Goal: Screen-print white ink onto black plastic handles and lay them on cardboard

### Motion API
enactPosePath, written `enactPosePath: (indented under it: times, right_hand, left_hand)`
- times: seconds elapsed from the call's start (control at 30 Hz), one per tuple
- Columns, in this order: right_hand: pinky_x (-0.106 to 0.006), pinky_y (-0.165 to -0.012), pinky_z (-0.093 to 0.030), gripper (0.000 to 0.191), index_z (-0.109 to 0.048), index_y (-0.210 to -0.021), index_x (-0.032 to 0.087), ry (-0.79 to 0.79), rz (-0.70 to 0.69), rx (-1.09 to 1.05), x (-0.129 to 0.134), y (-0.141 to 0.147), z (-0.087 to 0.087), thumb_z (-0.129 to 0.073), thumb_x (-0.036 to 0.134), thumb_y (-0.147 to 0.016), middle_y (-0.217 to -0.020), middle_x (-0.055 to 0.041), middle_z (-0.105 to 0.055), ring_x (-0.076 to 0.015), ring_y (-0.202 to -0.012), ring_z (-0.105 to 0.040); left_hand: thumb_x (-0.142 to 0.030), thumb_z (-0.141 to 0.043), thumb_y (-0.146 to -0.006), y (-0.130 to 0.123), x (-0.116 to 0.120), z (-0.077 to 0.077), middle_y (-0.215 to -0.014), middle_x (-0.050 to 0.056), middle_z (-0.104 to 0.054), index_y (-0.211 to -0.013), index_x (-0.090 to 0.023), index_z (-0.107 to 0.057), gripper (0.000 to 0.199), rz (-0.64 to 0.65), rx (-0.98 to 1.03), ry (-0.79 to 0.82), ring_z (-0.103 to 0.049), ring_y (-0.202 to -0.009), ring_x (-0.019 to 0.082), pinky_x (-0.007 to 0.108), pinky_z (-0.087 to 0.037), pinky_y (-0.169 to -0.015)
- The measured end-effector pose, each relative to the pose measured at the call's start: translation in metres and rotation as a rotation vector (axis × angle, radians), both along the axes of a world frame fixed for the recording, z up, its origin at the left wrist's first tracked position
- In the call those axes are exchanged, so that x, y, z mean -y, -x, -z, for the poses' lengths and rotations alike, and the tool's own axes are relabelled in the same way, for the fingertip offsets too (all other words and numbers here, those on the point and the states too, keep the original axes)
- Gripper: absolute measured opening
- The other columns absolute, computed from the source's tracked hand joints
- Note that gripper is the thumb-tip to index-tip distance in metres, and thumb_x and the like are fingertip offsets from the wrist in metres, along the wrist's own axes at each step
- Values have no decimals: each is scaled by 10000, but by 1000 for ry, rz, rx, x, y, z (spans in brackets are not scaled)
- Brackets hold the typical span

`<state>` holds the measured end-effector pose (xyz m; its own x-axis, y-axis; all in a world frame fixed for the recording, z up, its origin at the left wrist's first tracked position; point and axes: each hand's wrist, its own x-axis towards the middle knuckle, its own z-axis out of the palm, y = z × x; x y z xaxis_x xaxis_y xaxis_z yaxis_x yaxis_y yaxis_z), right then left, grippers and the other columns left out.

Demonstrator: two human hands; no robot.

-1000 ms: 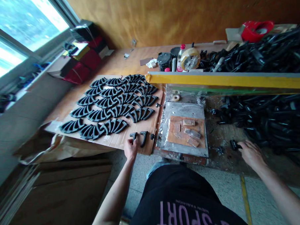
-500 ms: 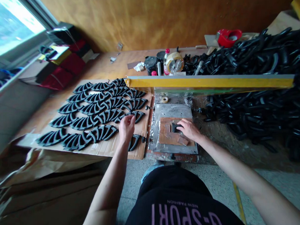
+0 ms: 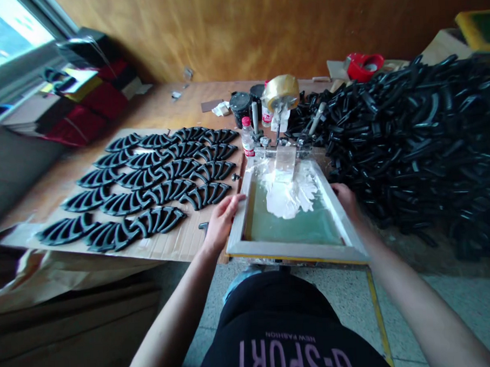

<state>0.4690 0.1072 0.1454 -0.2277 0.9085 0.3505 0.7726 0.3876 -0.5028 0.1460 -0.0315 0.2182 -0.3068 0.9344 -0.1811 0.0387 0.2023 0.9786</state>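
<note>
A screen frame (image 3: pixel 298 248) with a pale metal rim and a green mesh lies lowered at the bench's front edge. White paste (image 3: pixel 290 196) is spread over the upper part of its mesh, under a clear flat blade (image 3: pixel 285 163). My left hand (image 3: pixel 222 219) is closed on the frame's left side, fingers at the rim. At the frame's right side, my right hand (image 3: pixel 347 200) grips the rim, partly blurred. Rows of black curved parts (image 3: pixel 148 193) lie on cardboard to the left. One dark part (image 3: pixel 203 226) is beside my left hand, mostly hidden.
A big heap of black parts (image 3: pixel 393 139) covers the bench's right side. Behind the frame stand a red-capped bottle (image 3: pixel 247 137), a black tub (image 3: pixel 240 108) and a tape roll (image 3: pixel 282 92). A red tape dispenser (image 3: pixel 365 67) sits farther back. Boxes (image 3: pixel 103 97) are at the left.
The frame has come down from its raised, edge-on position and now covers the base plate. My right hand has left the small black part and moved right; both hands now hold the frame's sides.
</note>
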Motion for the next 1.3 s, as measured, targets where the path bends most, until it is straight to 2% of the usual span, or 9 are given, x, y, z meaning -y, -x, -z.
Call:
enactPosePath:
  times: [0.1,0.23,0.37,0.53,0.67,0.9,1.0,1.17,1.3]
  right_hand:
    - [-347,-802,-559,369,-646,-1166,106,-118,79,-19,-25,13,-24,-625,250,-827,-1138,-122,-645,-212,-927,-644]
    - [-454,-935,-468,547,-586,-1233,159,-152,-162,177,-32,82,-44,-766,243,-724,-1280,-156,-544,-307,-1151,-516]
    - [-351,-827,-444,89,-645,-915,160,27,-403,402,-4,110,-32,-630,156,-827,-921,-97,-648,-236,-924,-558]
    - [-299,-753,-400,198,-652,-874,173,-17,-774,492,42,73,-29,-483,71,-857,-864,-75,-646,-202,-856,-542]
    - [-298,-734,-400,171,-663,-849,197,32,-803,441,46,68,-39,-522,100,-841,-837,-50,-648,-198,-826,-543]
    - [-320,-753,-427,244,-691,-955,182,-49,-754,387,65,71,-19,-484,85,-867,-909,-81,-670,-219,-890,-554]
    - [-314,-769,-445,170,-688,-1006,212,-13,-681,320,51,81,-32,-578,188,-880,-892,-50,-669,-211,-878,-580]
    - [-351,-829,-470,538,-538,-1351,264,-20,-329,179,-28,92,-76,-686,341,-839,-1083,-61,-643,-230,-926,-600]
    - [-383,-855,-465,377,-629,-1214,177,-63,8,55,-80,37,-75,-552,380,-906,-1012,-94,-643,-241,-921,-600]
  left_hand:
    - [-486,-639,-801,0,13,55,-761,-7,-646,-1374,-223,-535,639,55,30,155,-559,-614,120,212,-424,-536]
    - [-444,-640,-796,-3,9,109,-759,-11,-636,-1458,-234,-432,725,35,-33,195,-576,-640,122,218,-442,-581]
    - [-479,-618,-812,2,6,124,-827,14,-662,-1442,-228,-454,698,58,-45,209,-609,-721,145,233,-461,-626]
    - [-495,-618,-810,3,8,126,-845,25,-669,-1393,-213,-509,657,50,-39,202,-621,-755,152,239,-474,-667]
    - [-493,-641,-782,0,9,121,-844,31,-675,-1349,-202,-550,644,12,14,204,-630,-740,157,242,-484,-663]
    - [-480,-663,-759,-1,8,111,-796,22,-674,-1360,-178,-520,688,10,50,222,-631,-690,154,244,-485,-628]
    - [-477,-657,-773,0,10,99,-791,18,-673,-1382,-187,-498,693,27,43,221,-620,-675,146,238,-478,-616]
    - [-544,-610,-817,3,10,44,-728,0,-642,-1314,-209,-567,602,30,71,128,-574,-593,122,215,-435,-529]
    - [-640,-418,-890,-3,-15,-12,-694,14,-612,-954,-190,-696,532,-81,43,-104,-548,-550,112,230,-444,-492]
